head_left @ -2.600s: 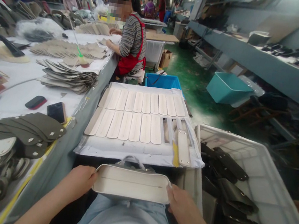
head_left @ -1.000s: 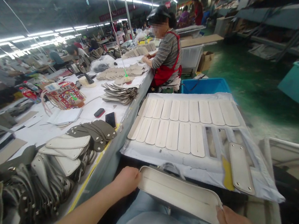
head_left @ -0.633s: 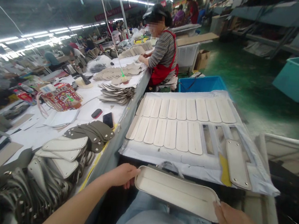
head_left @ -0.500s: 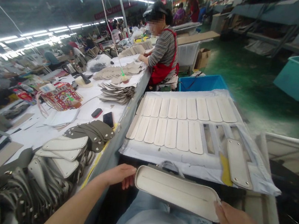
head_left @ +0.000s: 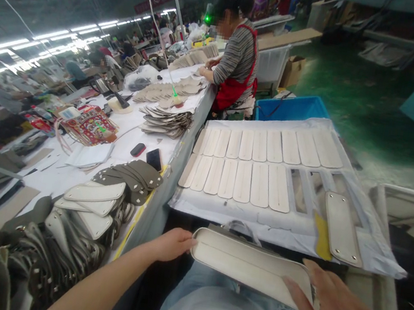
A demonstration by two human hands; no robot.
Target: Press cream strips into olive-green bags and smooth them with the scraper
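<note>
A long cream panel (head_left: pixel 248 267) with rounded ends, a raised rim and a line along its middle lies across my lap. It looks like the base of a bag. My left hand (head_left: pixel 174 245) pinches its left end between thumb and fingers. Around the right end is my right hand (head_left: pixel 340 304), its thumb on the panel's face and its index finger along the far edge; the other fingers are partly hidden beneath. Some dark grey material (head_left: pixel 219 229) shows behind the panel's far edge.
Beyond my lap, a white-covered board (head_left: pixel 200 203) carries two rows of cream strips (head_left: pixel 242 181) and a riveted cream panel (head_left: pixel 343 227). At left, the worktable (head_left: pixel 128 135) holds stacked grey straps (head_left: pixel 61 242) and a phone (head_left: pixel 154 158). A co-worker (head_left: pixel 239 56) sits farther along; a blue bin (head_left: pixel 292 108) stands nearby.
My right hand has shifted from gripping the panel's right tip to spreading over that end, thumb now on its face. My left fingers have closed more on the left end. The view has turned slightly.
</note>
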